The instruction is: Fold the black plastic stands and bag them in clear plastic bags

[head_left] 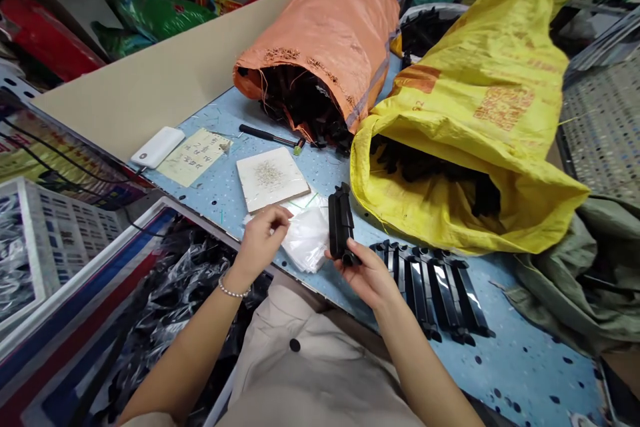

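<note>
My right hand [367,275] grips the lower end of a long black plastic part [340,220] and holds it upright over the blue table [520,367]. My left hand [263,237] pinches the top of a stack of clear plastic bags [306,239] lying at the table's near edge, just left of the black part. To the right of my right hand, several bagged black parts [435,287] lie side by side in a row.
A yellow sack [480,113] and an orange sack [330,33], both full of black parts, lie open toward me. A white tile [273,178], a paper note [194,155], a white power bank [157,146] and a black tool [270,137] sit at the left. A bin of bagged parts [175,293] stands below.
</note>
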`<state>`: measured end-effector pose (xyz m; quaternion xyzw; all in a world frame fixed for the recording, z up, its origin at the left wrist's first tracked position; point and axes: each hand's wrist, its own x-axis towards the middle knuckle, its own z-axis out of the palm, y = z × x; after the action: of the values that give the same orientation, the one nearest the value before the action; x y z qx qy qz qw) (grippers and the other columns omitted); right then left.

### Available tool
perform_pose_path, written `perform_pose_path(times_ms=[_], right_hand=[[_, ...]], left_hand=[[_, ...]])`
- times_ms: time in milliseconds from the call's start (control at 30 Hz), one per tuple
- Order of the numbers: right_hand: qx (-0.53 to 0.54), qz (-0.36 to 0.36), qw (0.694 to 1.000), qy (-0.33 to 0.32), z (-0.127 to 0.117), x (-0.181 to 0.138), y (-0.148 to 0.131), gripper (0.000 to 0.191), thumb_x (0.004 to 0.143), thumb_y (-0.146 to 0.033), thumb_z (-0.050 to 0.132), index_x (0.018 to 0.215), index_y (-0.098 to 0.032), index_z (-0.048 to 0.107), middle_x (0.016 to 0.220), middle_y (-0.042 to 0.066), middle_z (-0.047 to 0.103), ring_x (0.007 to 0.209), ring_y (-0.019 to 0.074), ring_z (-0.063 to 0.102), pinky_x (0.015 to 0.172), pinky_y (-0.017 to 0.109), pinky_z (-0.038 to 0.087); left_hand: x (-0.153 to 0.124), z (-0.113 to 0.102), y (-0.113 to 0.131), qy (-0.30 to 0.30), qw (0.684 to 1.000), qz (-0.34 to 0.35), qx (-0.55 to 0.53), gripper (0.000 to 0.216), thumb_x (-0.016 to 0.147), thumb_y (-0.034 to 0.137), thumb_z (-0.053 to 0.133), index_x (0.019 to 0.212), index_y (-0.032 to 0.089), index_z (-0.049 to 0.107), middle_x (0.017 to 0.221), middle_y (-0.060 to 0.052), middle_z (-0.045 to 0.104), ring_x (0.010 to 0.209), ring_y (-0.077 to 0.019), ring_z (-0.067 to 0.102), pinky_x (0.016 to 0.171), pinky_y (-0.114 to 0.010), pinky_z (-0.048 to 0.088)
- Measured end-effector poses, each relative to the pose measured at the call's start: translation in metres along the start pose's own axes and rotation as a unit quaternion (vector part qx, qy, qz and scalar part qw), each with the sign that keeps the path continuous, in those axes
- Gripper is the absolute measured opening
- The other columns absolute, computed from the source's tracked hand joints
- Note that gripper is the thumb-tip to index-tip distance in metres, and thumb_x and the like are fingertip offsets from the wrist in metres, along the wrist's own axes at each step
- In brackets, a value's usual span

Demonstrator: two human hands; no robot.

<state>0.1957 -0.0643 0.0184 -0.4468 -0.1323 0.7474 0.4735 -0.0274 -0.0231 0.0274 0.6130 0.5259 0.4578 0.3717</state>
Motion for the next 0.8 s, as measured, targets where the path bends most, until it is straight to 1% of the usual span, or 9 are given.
perform_pose_path(times_ms=[67, 133, 200, 300, 400, 533, 667, 733, 800], right_hand=[[-0.041, -0.044, 0.998, 0.009, -0.002, -0.013, -0.005, 0.026, 0.072, -0.034, 0.079, 0.087, -0.015, 0.071, 0.086, 0.007, 0.072, 0.083, 0.0195, 0.068, 0.065, 0.025, 0.052], [-0.047, -0.059, 0.997, -0.022, -0.002, -0.025, -0.008, 0.031, 0.072, -0.036, 0.079, 0.095, -0.017, 0.071, 0.091, 0.006, 0.072, 0.079, 0.0173, 0.067, 0.065, 0.024, 0.051], [-0.022, -0.009, 0.995, -0.101, -0.001, -0.035, -0.007, 0.043, 0.072, -0.043, 0.077, 0.106, -0.017, 0.069, 0.093, 0.008, 0.072, 0.068, 0.0146, 0.065, 0.060, 0.023, 0.050], [0.034, 0.131, 0.974, -0.185, -0.002, -0.038, 0.004, 0.051, 0.076, -0.050, 0.071, 0.108, -0.010, 0.068, 0.085, 0.010, 0.071, 0.056, 0.0114, 0.060, 0.053, 0.021, 0.049], [0.092, 0.183, 0.967, -0.148, -0.005, -0.033, 0.020, 0.039, 0.082, -0.046, 0.066, 0.096, -0.010, 0.068, 0.081, 0.010, 0.071, 0.059, 0.0116, 0.063, 0.049, 0.018, 0.048], [0.090, 0.168, 0.975, -0.111, -0.006, -0.027, 0.031, 0.030, 0.081, -0.039, 0.068, 0.095, -0.013, 0.067, 0.086, 0.010, 0.072, 0.065, 0.0148, 0.067, 0.047, 0.019, 0.050], [0.118, 0.108, 0.986, -0.042, -0.002, -0.022, 0.032, 0.025, 0.073, -0.036, 0.077, 0.085, -0.017, 0.066, 0.073, 0.002, 0.069, 0.053, 0.0100, 0.060, 0.048, 0.017, 0.049], [0.111, 0.068, 0.991, -0.017, 0.001, -0.022, 0.033, 0.024, 0.073, -0.039, 0.077, 0.080, -0.018, 0.065, 0.072, -0.001, 0.067, 0.054, 0.0090, 0.057, 0.051, 0.018, 0.049], [0.021, 0.012, 1.000, -0.013, 0.006, -0.025, 0.035, 0.026, 0.078, -0.043, 0.071, 0.081, -0.018, 0.066, 0.076, 0.000, 0.065, 0.061, 0.0104, 0.057, 0.056, 0.020, 0.051]], left_hand=[[-0.001, 0.003, -0.001, -0.049, 0.982, 0.089, 0.158, 0.022, 0.081, 0.007, 0.048, 0.081, 0.019, 0.067, 0.106, -0.010, 0.066, 0.101, -0.0246, 0.059, 0.090, -0.043, 0.049], [0.002, 0.009, -0.004, -0.085, 0.959, 0.127, 0.240, 0.035, 0.080, 0.002, 0.042, 0.092, 0.019, 0.070, 0.111, -0.011, 0.065, 0.106, -0.0260, 0.057, 0.094, -0.046, 0.048], [0.009, 0.014, -0.007, -0.115, 0.959, 0.121, 0.227, 0.044, 0.078, 0.001, 0.041, 0.108, 0.019, 0.068, 0.114, -0.011, 0.064, 0.108, -0.0248, 0.058, 0.095, -0.044, 0.048], [0.020, 0.013, -0.011, -0.142, 0.978, 0.070, 0.139, 0.053, 0.076, 0.004, 0.043, 0.123, 0.021, 0.063, 0.123, -0.010, 0.061, 0.097, -0.0209, 0.063, 0.088, -0.037, 0.053], [0.021, 0.005, -0.008, -0.133, 0.982, 0.038, 0.130, 0.058, 0.078, 0.007, 0.044, 0.133, 0.020, 0.055, 0.130, -0.012, 0.056, 0.090, -0.0191, 0.065, 0.083, -0.036, 0.055], [-0.009, 0.006, 0.013, -0.167, 0.958, 0.142, 0.186, 0.066, 0.082, 0.003, 0.039, 0.145, 0.022, 0.040, 0.142, -0.013, 0.047, 0.129, -0.0254, 0.049, 0.106, -0.044, 0.045], [-0.048, 0.018, 0.036, -0.279, 0.920, 0.230, 0.152, 0.076, 0.082, -0.001, 0.035, 0.151, 0.029, 0.023, 0.148, -0.012, 0.042, 0.135, -0.0234, 0.043, 0.109, -0.044, 0.044], [-0.059, 0.023, 0.039, -0.316, 0.912, 0.222, 0.135, 0.077, 0.083, -0.001, 0.035, 0.152, 0.030, 0.021, 0.148, -0.011, 0.040, 0.136, -0.0218, 0.042, 0.109, -0.042, 0.043], [-0.065, 0.026, 0.037, -0.331, 0.913, 0.197, 0.131, 0.075, 0.083, 0.004, 0.043, 0.152, 0.028, 0.022, 0.148, -0.013, 0.039, 0.135, -0.0235, 0.042, 0.109, -0.041, 0.044]])
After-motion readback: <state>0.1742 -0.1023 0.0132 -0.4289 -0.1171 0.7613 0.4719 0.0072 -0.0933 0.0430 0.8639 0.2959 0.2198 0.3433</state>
